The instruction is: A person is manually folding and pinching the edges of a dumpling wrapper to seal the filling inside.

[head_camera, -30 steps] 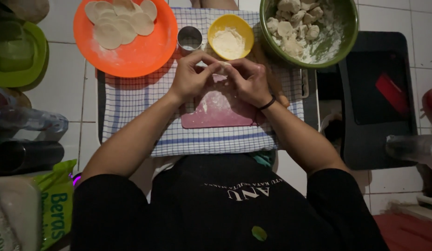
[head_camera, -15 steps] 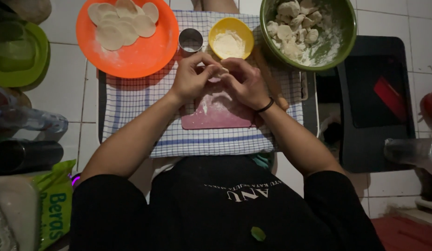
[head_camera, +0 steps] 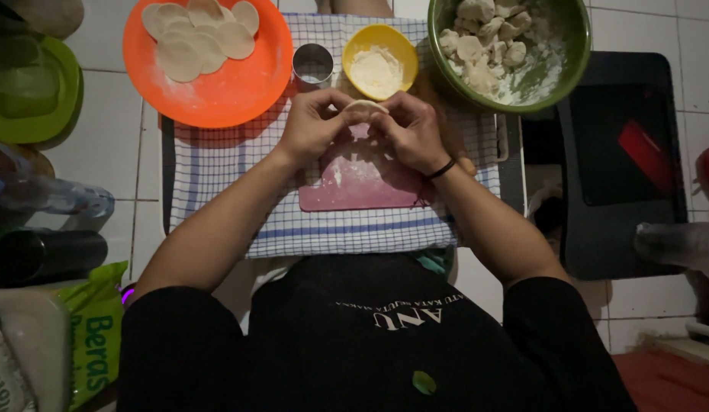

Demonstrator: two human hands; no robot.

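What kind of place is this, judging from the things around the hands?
Probably a home kitchen floor used for making dumplings. The tiled floor carries a checked cloth, an orange plate of round dough wrappers and a green bowl of floured dough pieces.

Green bowl (head_camera: 575, 46), orange plate (head_camera: 240, 88)

Both hands, left hand (head_camera: 312, 126) and right hand (head_camera: 409, 131), pinch what seems a dough round (head_camera: 365, 107) above the pink board (head_camera: 362, 183).
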